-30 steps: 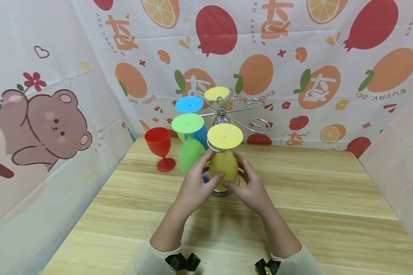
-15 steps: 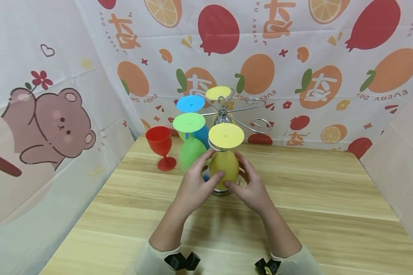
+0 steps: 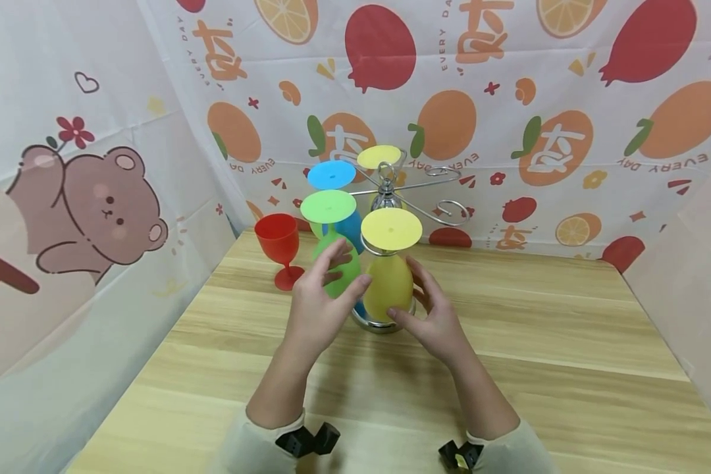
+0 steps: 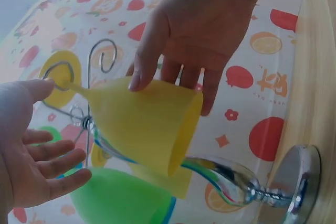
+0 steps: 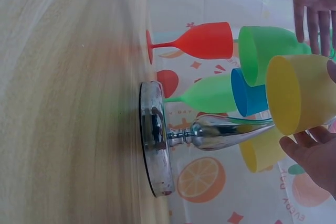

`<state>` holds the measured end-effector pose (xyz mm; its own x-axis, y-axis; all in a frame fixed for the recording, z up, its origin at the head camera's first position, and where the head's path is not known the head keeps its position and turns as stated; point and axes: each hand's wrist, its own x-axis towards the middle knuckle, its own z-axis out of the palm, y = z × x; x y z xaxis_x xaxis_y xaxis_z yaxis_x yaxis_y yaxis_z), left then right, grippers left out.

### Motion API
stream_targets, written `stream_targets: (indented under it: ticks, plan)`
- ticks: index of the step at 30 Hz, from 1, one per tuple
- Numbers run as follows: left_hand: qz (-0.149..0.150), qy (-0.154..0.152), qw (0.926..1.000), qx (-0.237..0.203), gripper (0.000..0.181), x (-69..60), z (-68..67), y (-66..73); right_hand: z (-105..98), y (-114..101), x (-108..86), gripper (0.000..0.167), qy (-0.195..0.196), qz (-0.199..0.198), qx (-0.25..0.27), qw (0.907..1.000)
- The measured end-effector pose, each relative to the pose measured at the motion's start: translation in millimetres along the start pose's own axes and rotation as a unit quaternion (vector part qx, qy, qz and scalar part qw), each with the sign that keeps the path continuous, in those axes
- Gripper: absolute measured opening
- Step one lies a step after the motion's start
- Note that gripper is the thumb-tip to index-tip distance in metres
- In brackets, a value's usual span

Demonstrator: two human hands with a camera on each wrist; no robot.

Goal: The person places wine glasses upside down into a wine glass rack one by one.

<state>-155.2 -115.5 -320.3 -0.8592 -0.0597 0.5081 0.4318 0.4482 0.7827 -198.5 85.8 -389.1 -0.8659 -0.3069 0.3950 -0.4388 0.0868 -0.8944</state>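
Note:
A yellow goblet [image 3: 388, 288] hangs upside down by its foot from a chrome rack [image 3: 386, 187]. The right hand [image 3: 435, 317] holds its bowl from the right, thumb at the front; the left wrist view shows those fingers around the yellow goblet [image 4: 147, 119]. Off the goblet, the left hand [image 3: 320, 306] is held in the air with spread fingers, in front of a hanging green goblet [image 3: 345, 270]. In the left wrist view the left hand [image 4: 31, 153] touches nothing. Blue [image 3: 332, 174] and yellow [image 3: 379, 157] goblet feet show farther back on the rack.
A red goblet [image 3: 277, 240] stands upright on the wooden table [image 3: 213, 368], left of the rack. In the right wrist view a green goblet [image 5: 210, 94] stands behind the rack's round base [image 5: 157, 140]. Curled rack arms [image 3: 450, 212] reach right. A printed cloth hangs behind.
The left hand has let go of the yellow goblet and moved left, its fingers opening. The right hand stays on the goblet. The head view has shifted slightly.

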Motion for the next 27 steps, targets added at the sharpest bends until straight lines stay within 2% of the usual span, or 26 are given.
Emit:
stream_targets:
  ticks: [10, 15, 23, 27]
  plan:
    - [-0.015, -0.005, 0.9998, 0.012, 0.074, 15.2, 15.1, 18.0, -1.8, -0.3, -2.0, 0.081, 0.002, -0.010, 0.006, 0.9999]
    - [-0.005, -0.001, 0.9999, 0.015, 0.075, 19.7, 20.1, 22.1, -2.6, -2.4, -1.8, 0.078, 0.005, -0.008, -0.002, 1.0000]
    - [0.004, 0.012, 0.9998, 0.013, 0.071, 20.3, 23.6, 23.4, -3.0, -4.4, -3.4, 0.076, 0.004, -0.008, -0.004, 1.0000]
    - [0.006, 0.017, 0.9998, -0.007, 0.068, 19.1, 24.0, 23.5, -2.4, -3.5, -3.8, 0.077, 0.003, -0.012, -0.005, 0.9999]
